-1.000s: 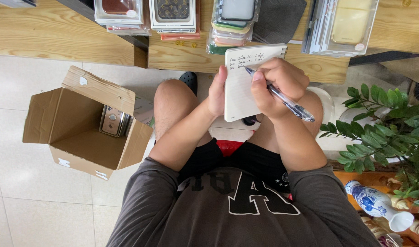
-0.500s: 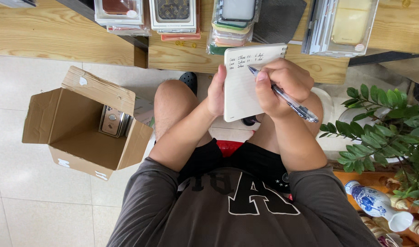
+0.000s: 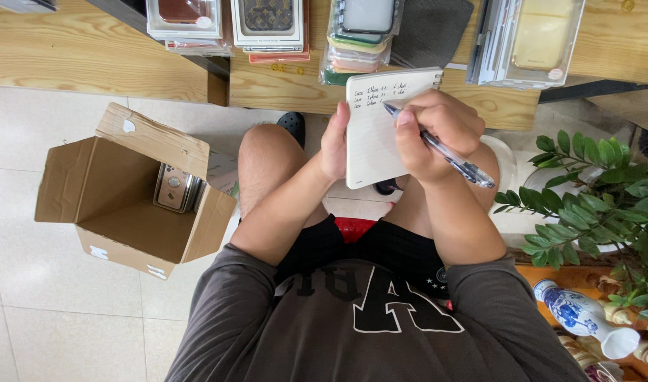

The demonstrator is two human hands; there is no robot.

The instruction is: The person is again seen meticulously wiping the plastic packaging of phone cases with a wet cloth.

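One notepad (image 3: 373, 145), one pen (image 3: 444, 150) (right hand (image 3: 437, 131)), one cardboard box (image 3: 119, 194).

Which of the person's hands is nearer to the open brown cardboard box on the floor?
The left. The left hand holds the white notepad's edge, on the side toward the open brown cardboard box. The right hand, writing with a pen, is beyond the pad, farther away.

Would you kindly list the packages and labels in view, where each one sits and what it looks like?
Cardboard box: open, brown, on the floor tiles at the left, small white stickers outside.
Boxed phone cases: clear flat packs stacked on the wooden shelf at the top.
Yellow case pack: clear pack, top right.
Notepad: white, spiral-bound, in the left hand; the right hand writes with a pen.
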